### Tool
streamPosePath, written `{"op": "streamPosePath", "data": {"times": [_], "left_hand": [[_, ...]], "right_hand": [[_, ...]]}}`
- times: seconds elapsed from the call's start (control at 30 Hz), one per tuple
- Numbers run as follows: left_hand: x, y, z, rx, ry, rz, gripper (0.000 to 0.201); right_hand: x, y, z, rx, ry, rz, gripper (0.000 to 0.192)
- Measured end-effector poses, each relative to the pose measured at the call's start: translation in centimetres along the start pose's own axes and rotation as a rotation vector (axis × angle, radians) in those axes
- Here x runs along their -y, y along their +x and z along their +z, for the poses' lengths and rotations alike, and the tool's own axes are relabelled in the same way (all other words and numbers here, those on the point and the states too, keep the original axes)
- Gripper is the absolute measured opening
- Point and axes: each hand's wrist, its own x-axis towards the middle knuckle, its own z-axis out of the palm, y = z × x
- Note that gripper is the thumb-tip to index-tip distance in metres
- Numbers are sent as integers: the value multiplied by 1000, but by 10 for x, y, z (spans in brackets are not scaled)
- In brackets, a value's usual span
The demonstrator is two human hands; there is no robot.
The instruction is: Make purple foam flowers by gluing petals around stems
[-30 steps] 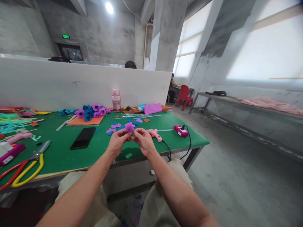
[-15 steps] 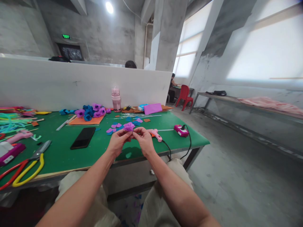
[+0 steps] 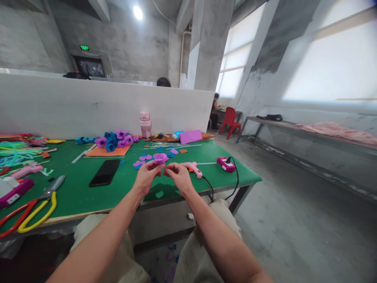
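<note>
Left hand: the left hand (image 3: 146, 177) is raised above the near edge of the green-topped counter (image 3: 88, 196), its grip pinched narrow on the small purple foam flower piece (image 3: 160, 158) from the left side.
Right hand: the right hand (image 3: 179, 176) meets it from the other side, fingertips closed on the same piece.
Flower piece: held in the air between both hands, above the counter, not resting on it.
Change: over the last second both hands have stayed together at the piece with only slight finger shifts; the view has tipped a little. I judge the shaping of the piece is still in progress.
Near the hands: a pink glue gun (image 3: 193, 168) lies just beyond the right hand, its black cord running off the edge; loose purple and blue foam petals (image 3: 140, 160) lie behind the hands.
Further off: a black phone (image 3: 105, 172) to the left, yellow-handled scissors (image 3: 37, 205) at the near left, finished purple and blue foam flowers (image 3: 113, 140) on an orange sheet, a pink bottle (image 3: 145, 123) by the white partition.
</note>
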Motion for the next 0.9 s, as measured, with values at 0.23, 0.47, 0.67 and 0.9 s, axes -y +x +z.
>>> {"op": "streamPosePath", "data": {"times": [0.23,0.47,0.67,0.9], "left_hand": [[1,-1,-1,58,100,-20,32],[2,0,-1,6,170,114,22],[7,-1,-2,87,377,274,25],[1,-4,-1,153,376,356,15]], "right_hand": [[3,-2,-3,-3,104,32,19],[-6,-2,-8,36,-3,-27,12],[0,0,-12,113,-16,-45,20],[3,-3,-13,174,-51,-36,24]]}}
